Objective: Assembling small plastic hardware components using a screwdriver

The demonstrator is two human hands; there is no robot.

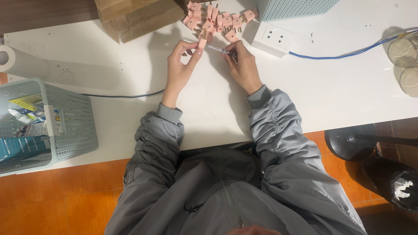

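**Inspector:** Now, report your position at the white table (331, 95), starting from the near edge.

**Technician:** Your grey jacket sleeves (278, 130) cross the near edge at its middle. Both forearms extend toward the far edge, and your hands meet just short of it.

**Inspector:** Left hand?

**Technician:** Your left hand (180, 69) is closed in a pinch. Thumb and fingertips grip a pink plug adapter (202, 42), held raised off the table surface.

**Inspector:** Right hand?

**Technician:** Your right hand (243, 67) is curled shut around a slim screwdriver (217, 49). Its shaft points left, and the tip meets the pink plug adapter.

**Inspector:** Surroundings, proceeding outward.

**Technician:** A grey mesh basket (74, 126) holding packets overhangs the near left corner. A blue cable (348, 54) runs from the right edge to a white socket block (273, 39), just beyond your right hand. A pile of pink adapters (215, 19) lies at the far edge, directly beyond both hands. A cardboard box (139, 15) sits left of that pile; a light blue perforated bin (291, 8) sits right of it. Two clear glass lids (402, 61) rest at the right edge.
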